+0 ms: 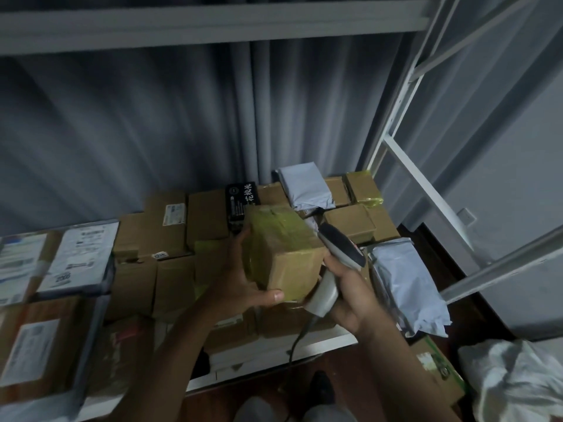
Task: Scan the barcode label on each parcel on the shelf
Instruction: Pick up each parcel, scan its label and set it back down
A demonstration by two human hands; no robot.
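1. Head view shows the left hand (243,278) holding a small cardboard parcel (286,254) lifted just above the crowded shelf (274,351), thumb curled under its near edge and fingers wrapped round its far left side.
2. The right hand (344,287) has a closed grip on the handle of a grey barcode scanner (338,257), whose head sits just beside the parcel's right face; a cable hangs down from the handle.
3. The parcel is wrapped in yellowish glossy tape over its top and left side, so those faces will probably be slippery; the bare cardboard end looks like the surer place to hold.
4. It seems light and stiff, since one hand carries it without the walls sagging.
5. No barcode label shows on the faces in sight, so it likely needs turning.
6. Other boxes (152,233) and soft grey mailer bags (408,284) lie packed together on the shelf; the bags would flex and want support from beneath.
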